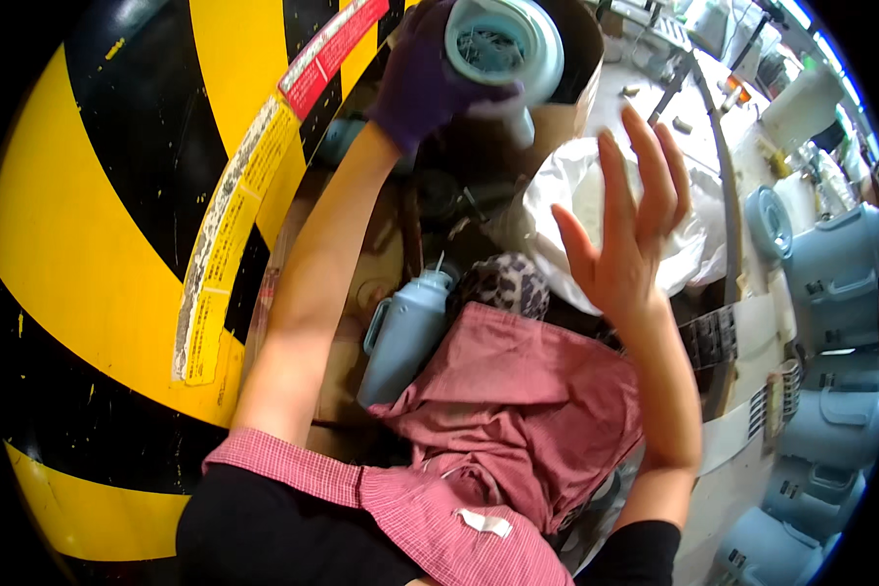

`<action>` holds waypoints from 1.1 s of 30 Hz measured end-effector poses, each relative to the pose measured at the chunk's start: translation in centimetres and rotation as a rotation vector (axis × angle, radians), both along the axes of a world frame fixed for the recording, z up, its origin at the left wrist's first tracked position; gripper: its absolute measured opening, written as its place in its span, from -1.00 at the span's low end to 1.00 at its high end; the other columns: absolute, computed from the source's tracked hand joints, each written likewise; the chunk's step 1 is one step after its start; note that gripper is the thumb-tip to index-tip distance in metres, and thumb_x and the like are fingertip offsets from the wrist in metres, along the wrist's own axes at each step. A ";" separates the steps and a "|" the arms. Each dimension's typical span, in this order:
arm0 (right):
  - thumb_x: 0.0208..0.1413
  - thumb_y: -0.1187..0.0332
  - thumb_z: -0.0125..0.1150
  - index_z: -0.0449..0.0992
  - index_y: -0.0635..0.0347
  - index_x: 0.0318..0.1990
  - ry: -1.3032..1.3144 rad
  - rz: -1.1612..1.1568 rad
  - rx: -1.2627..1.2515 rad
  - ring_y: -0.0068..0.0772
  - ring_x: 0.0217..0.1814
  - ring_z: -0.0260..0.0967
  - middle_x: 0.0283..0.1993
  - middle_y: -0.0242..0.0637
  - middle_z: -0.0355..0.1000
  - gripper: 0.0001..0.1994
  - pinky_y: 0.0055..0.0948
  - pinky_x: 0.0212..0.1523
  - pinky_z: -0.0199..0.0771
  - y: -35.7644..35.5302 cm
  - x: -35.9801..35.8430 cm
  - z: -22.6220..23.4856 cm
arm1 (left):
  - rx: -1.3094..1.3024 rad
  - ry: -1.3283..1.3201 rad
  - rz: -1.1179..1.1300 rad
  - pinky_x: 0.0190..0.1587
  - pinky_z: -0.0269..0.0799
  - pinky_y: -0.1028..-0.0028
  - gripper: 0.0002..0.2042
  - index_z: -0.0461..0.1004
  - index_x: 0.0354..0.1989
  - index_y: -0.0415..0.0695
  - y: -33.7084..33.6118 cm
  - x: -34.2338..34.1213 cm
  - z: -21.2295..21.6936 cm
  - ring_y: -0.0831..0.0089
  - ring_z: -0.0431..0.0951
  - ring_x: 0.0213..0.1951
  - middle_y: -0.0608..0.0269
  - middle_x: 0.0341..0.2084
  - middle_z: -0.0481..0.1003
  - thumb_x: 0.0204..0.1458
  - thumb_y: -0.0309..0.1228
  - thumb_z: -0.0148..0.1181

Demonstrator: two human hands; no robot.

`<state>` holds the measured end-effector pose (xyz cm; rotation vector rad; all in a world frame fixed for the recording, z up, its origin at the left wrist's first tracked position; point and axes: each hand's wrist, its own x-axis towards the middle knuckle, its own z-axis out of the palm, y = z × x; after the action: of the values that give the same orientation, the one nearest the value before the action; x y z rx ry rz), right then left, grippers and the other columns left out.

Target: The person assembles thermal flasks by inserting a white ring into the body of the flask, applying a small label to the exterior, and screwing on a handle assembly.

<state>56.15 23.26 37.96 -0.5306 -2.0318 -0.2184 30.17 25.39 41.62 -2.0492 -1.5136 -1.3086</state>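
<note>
Gripping pale-blue housing, left hand | right hand open | white bag behind

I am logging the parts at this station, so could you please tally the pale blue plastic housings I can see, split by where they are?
Held in the gloved left hand: 1 round housing
In the lap, by the apron: 1 handled housing
On the bench at right: about 6 bench housings, some partly hidden
Total: about 8

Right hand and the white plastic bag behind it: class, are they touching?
Cannot tell. In the head view the open right hand overlaps the white plastic bag, so neither contact nor a gap shows.
</note>
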 end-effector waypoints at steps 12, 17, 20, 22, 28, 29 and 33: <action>0.14 0.44 0.23 0.68 0.12 -0.21 -0.153 -0.183 -0.528 -0.10 -0.11 0.51 -0.19 -0.26 0.57 -0.87 -0.23 -0.09 0.50 9.6 12.3 -10.1 | 0.245 -0.543 -0.200 0.19 0.44 0.21 -0.07 0.30 0.24 -0.26 -1.6 2.7 -3.1 0.27 0.48 0.13 0.10 0.07 0.47 -0.35 -0.13 0.61; 0.12 0.17 0.22 0.72 0.07 -0.23 -0.604 -0.506 -0.977 -0.19 -0.22 0.63 -0.38 -0.27 0.64 -0.76 -0.20 -0.10 0.58 19.3 9.1 -21.3 | 0.163 -0.961 -0.577 0.38 0.20 -0.08 0.01 -0.02 0.48 -0.07 -11.9 5.5 -5.1 -0.01 0.19 0.39 0.00 0.41 0.10 -0.19 -0.07 0.35; 0.13 0.17 0.23 0.72 0.02 -0.19 -0.623 -0.574 -1.123 -0.07 -0.05 0.60 -0.18 -0.10 0.64 -0.76 -0.13 0.00 0.57 21.8 6.6 -26.7 | 0.124 -1.167 -0.812 0.42 0.09 -0.15 0.10 -0.02 0.45 -0.09 -16.1 6.0 -5.4 -0.06 0.10 0.43 -0.01 0.41 0.05 -0.25 0.08 0.47; 0.16 0.28 0.21 0.66 0.16 -0.14 -0.621 -0.606 -1.184 0.04 0.10 0.55 -0.02 -0.05 0.60 -0.78 -0.06 0.06 0.56 22.0 6.0 -28.2 | 0.069 -1.148 -0.811 0.44 0.02 -0.16 0.10 0.09 0.37 -0.13 -17.5 5.9 -5.7 -0.06 0.14 0.39 0.04 0.36 0.11 -0.34 0.13 0.53; 0.19 0.15 0.24 0.64 0.27 -0.44 -0.233 -0.206 -1.248 -0.35 -0.48 0.59 -0.60 -0.26 0.55 -0.66 -0.35 -0.33 0.58 17.7 9.5 -21.6 | -0.235 -0.538 -0.681 0.38 0.14 -0.13 -0.48 0.41 0.02 -0.11 -18.9 11.0 -6.2 0.05 0.48 0.12 0.11 0.03 0.45 -0.08 -0.19 0.44; 0.21 0.08 0.23 0.63 0.28 -0.46 -0.145 -0.124 -1.229 -0.37 -0.52 0.54 -0.62 -0.26 0.52 -0.60 -0.36 -0.38 0.53 15.9 10.5 -19.2 | -0.294 -0.368 -0.573 0.37 0.16 -0.11 -0.55 0.43 -0.02 -0.13 -18.9 12.9 -6.3 0.07 0.52 0.07 0.08 -0.01 0.49 -0.04 -0.27 0.43; 0.24 0.08 0.28 0.61 0.30 -0.38 -0.009 -0.074 -0.900 -0.54 -0.63 0.32 -0.65 -0.28 0.40 -0.61 -0.46 -0.55 0.32 5.5 14.0 -7.9 | -0.451 -0.175 -0.650 0.27 0.18 -0.18 -0.26 0.35 0.14 -0.25 -19.5 17.7 -5.0 0.01 0.48 0.12 -0.03 0.07 0.46 -0.18 -0.14 0.55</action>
<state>70.12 28.77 30.10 -1.1463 -2.0473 0.6874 47.89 5.89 36.62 -2.9620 -1.3481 -1.4839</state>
